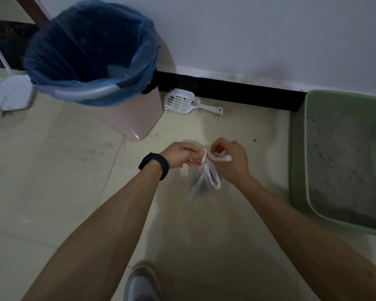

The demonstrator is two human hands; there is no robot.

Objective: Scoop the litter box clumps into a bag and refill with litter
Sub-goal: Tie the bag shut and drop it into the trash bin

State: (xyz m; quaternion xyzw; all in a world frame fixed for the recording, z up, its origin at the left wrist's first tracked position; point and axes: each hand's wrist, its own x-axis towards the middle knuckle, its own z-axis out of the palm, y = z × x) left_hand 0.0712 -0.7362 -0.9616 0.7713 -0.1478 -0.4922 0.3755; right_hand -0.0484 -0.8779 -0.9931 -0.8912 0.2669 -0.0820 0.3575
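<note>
Nearest, at the bottom edge of the floor (52,181): one grey shoe (142,283). Above it, both bare forearms reach forward; a black wristband (154,166) sits on the left wrist. Left hand (179,156) and right hand (231,158), each pinching a twisted handle of a small clear plastic bag (204,177), held above the floor with dark contents at its bottom. To the right, on the floor: green litter box (300,161) holding grey litter (339,161). Farther, along the black skirting: white slotted scoop (183,102), lying flat. Far left: pink bin (137,118) lined with a blue bag (91,51), touching a white stand (7,94).
</note>
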